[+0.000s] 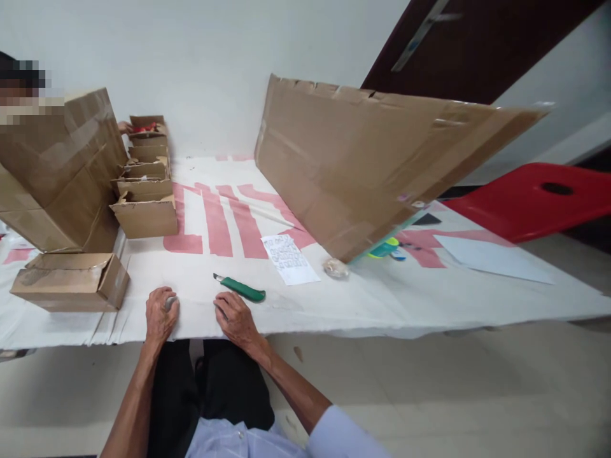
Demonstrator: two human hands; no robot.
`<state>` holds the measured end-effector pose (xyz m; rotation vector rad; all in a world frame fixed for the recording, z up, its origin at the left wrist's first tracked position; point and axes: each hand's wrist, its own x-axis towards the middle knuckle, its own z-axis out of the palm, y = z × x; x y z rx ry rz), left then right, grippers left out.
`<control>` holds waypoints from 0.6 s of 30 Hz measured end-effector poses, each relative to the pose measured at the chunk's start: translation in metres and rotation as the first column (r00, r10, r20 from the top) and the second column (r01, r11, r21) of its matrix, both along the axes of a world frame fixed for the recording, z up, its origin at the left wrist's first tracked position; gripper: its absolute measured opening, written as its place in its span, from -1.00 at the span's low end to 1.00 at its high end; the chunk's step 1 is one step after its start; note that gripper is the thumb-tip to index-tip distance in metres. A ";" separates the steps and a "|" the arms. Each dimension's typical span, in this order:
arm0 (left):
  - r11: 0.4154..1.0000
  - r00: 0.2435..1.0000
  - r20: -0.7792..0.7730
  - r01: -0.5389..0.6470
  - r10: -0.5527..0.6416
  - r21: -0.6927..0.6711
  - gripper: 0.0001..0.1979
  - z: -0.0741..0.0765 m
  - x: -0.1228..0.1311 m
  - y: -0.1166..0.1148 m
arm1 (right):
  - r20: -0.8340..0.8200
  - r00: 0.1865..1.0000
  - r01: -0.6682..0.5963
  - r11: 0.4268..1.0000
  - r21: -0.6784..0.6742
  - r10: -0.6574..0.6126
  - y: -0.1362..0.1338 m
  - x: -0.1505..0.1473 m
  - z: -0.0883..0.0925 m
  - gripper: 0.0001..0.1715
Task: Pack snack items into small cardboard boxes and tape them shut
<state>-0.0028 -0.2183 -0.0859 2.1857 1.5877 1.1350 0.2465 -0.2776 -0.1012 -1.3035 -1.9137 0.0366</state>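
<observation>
My left hand [161,314] rests on the white cloth by the table's front edge, fingers curled. Something small and greyish shows at its thumb side; what it is I cannot make out. My right hand [237,320] lies a little to the right, also curled, with a small greyish patch under its fingers that is too hidden to name. Just beyond the right hand is a green utility knife [242,289], its blade end pointing left; the hand is not gripping it. Farther right lie a printed paper sheet [289,259] and a small tan roll [336,268].
At left stand a large cardboard box [67,172], a low closed box [67,283] and a row of open small boxes [147,216]. Another person's hand [125,127] is at the farthest one. A large cardboard sheet [363,159] leans at right, near a red chair [529,197].
</observation>
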 end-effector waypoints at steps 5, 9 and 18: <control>1.000 1.000 0.002 0.009 -0.009 0.001 -0.81 0.001 -0.002 0.005 | 0.042 0.999 0.017 1.000 -0.021 -0.016 0.003 -0.001 0.000 -0.76; 1.000 1.000 0.000 0.010 -0.010 -0.014 -0.82 0.006 -0.006 0.008 | 0.094 0.995 0.037 0.997 -0.071 -0.030 0.005 -0.004 0.002 -0.79; 0.999 1.000 -0.023 -0.008 0.007 -0.045 -0.79 0.023 -0.011 0.017 | 0.175 0.983 0.076 0.992 -0.101 -0.058 0.014 -0.012 0.012 -0.89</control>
